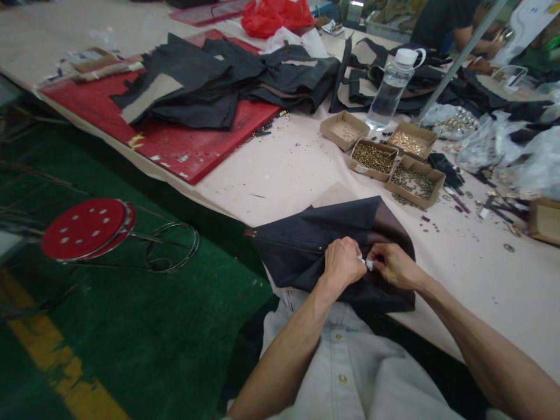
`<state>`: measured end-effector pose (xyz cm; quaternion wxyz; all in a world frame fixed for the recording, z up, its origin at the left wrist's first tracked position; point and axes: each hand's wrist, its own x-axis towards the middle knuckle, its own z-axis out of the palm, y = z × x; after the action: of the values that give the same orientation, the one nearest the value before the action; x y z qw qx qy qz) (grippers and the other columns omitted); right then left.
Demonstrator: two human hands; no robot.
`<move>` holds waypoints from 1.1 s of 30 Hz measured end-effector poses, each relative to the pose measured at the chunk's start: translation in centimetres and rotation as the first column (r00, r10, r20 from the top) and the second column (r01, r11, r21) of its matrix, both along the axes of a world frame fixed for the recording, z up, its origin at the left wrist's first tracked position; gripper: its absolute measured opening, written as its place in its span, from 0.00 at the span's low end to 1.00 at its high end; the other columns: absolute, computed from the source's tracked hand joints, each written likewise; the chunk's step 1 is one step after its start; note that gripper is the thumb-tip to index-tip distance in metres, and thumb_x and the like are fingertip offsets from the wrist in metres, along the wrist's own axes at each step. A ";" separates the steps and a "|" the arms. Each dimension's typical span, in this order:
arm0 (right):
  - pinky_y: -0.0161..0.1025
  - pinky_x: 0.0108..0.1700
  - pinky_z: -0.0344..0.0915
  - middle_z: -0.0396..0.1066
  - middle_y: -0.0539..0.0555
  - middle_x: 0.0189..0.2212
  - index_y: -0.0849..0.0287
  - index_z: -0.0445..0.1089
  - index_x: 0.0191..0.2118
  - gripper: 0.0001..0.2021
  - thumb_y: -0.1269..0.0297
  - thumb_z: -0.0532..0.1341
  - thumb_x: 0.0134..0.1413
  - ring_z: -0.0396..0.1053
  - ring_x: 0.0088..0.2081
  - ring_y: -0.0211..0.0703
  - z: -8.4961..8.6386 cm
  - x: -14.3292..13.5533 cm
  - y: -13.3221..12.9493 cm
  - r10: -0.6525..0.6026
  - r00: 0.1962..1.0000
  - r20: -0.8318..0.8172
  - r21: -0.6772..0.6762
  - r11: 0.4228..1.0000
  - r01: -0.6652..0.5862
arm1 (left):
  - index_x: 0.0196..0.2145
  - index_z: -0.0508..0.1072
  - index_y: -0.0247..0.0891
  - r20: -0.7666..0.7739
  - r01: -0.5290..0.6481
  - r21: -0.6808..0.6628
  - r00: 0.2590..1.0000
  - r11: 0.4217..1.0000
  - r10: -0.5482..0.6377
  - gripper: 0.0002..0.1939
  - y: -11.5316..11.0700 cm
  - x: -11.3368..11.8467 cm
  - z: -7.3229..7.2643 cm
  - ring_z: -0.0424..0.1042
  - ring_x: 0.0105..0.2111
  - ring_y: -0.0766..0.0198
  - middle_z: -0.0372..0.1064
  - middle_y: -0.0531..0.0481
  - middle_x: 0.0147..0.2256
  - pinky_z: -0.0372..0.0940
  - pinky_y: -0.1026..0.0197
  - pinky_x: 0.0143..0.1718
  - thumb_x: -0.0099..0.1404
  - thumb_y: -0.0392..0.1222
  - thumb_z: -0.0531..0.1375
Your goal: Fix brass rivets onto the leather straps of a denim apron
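A dark fabric piece with a brown section and small brass-coloured studs lies over the table's front edge, close to my body. On its middle, my left hand is closed, fingers curled down at the cloth. Just to the right, my right hand has its fingers pinched together. Between the two hands shows a small white item, touching the fingertips of both; what it is cannot be made out. The fingers hide the cloth beneath them.
Beyond the fabric stand small cardboard boxes of metal bits and a water bottle. Dark cut pieces lie on a red board. A red stool is at left. Another person's arm shows at the back right.
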<state>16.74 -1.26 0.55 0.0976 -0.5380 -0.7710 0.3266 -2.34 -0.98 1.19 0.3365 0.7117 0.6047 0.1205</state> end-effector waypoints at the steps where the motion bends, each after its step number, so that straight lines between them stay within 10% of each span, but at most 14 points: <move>1: 0.35 0.32 0.60 0.74 0.51 0.27 0.59 0.74 0.29 0.08 0.74 0.58 0.46 0.68 0.29 0.40 0.3 -0.1 0.3 -0.015 1.000 0.015 -0.038 0.999 0.016 | 0.34 0.80 0.41 0.012 -0.012 0.011 1.000 1.000 0.012 0.11 0.0 0.0 -0.1 0.79 0.38 0.51 0.79 0.44 0.33 0.71 0.55 0.43 0.51 0.36 0.62; 10: 0.32 0.24 0.58 0.73 0.50 0.19 0.61 0.75 0.22 0.08 0.76 0.59 0.35 0.69 0.23 0.40 1.4 -1.0 3.1 -0.094 0.993 0.074 -0.355 0.928 0.115 | 0.35 0.81 0.40 0.049 -0.059 -0.006 0.997 0.998 0.059 0.12 -0.1 -0.3 -0.3 0.79 0.39 0.52 0.79 0.43 0.34 0.71 0.56 0.44 0.51 0.37 0.62; 33: 0.31 0.21 0.62 0.72 0.51 0.18 0.61 0.74 0.24 0.06 0.68 0.69 0.35 0.68 0.19 0.39 0.0 -1.2 2.6 -0.169 0.984 0.063 -0.372 0.910 0.180 | 0.37 0.82 0.37 0.288 -0.073 0.020 0.955 0.997 0.064 0.11 -0.3 -1.5 -1.3 0.79 0.36 0.59 0.80 0.46 0.34 0.71 0.62 0.41 0.56 0.35 0.62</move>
<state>15.57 1.36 0.55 0.0099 -0.6181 -0.6442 0.4504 -3.81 -1.25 -0.14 0.4055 0.6703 0.5720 0.2433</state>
